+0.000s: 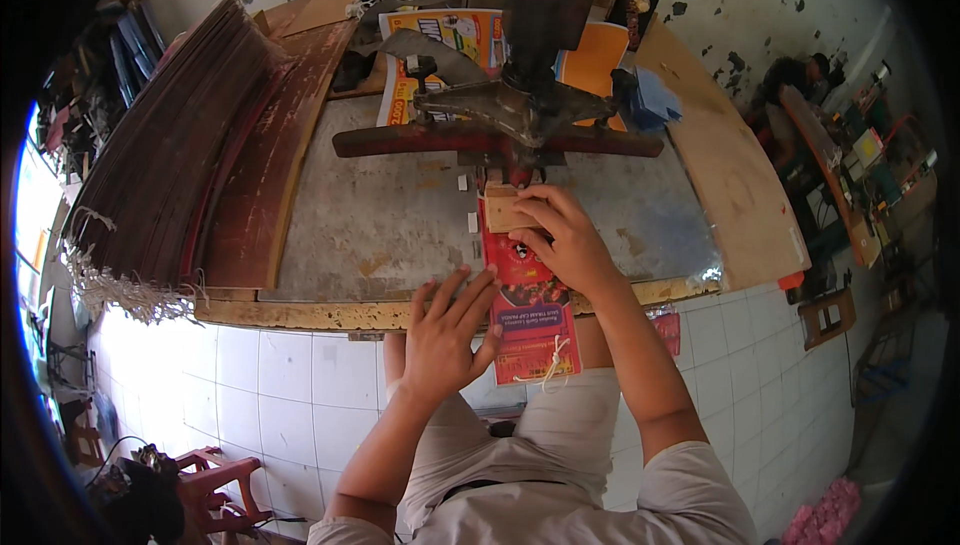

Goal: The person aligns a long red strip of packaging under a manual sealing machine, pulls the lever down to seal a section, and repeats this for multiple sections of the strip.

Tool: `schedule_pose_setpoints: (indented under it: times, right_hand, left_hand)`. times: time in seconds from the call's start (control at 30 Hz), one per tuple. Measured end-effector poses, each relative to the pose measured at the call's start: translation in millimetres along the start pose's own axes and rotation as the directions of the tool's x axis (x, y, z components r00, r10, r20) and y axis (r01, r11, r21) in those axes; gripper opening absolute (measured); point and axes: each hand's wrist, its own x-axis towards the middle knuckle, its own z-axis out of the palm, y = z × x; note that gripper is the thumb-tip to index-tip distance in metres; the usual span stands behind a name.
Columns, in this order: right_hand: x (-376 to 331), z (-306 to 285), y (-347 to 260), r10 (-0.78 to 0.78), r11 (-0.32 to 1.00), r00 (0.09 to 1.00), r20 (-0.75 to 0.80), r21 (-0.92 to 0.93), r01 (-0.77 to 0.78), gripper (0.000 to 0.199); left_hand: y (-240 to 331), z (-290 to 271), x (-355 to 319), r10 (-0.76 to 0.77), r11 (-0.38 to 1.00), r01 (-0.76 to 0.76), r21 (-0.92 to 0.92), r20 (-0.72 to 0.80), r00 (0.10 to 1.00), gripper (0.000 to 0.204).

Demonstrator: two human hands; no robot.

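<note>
In the head view, our left hand (452,337) is open, with its fingers spread beside the red strip (533,317), which lies before the press (515,110) and hangs over the table (400,230) edge. Our right hand (574,248) touches the wooden block (503,213) on the strip's far end, but we cannot tell if it grips.

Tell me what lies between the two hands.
In the head view, a red printed strip lies between the left hand and the right hand, reaching past the table's front edge.
</note>
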Motion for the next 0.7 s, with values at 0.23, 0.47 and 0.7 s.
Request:
schedule_pose_setpoints:
  times: [0.23,0.47,0.7]
  right_hand:
    - [-2.4,-0.7,-4.6,0.027,1.000,0.999,-0.023,0.005,-0.027,0.038]
    - [-2.3,-1.7,-4.5,0.040,0.999,0.999,-0.028,0.014,-0.040,0.038]
    - [-5.3,-2.5,-7.6,0.080,0.997,0.995,-0.063,0.008,-0.079,0.042]
  left_hand:
    - [0.8,-0.3,0.5,0.000,1.000,0.000,0.001,-0.008,1.000,0.054]
    - [2.8,-2.0,0.2,0.000,1.000,0.000,-0.001,-0.010,1.000,0.055]
    - [2.3,-3.5,0.4,0.024,0.999,-0.024,0.029,-0.007,1.000,0.054]
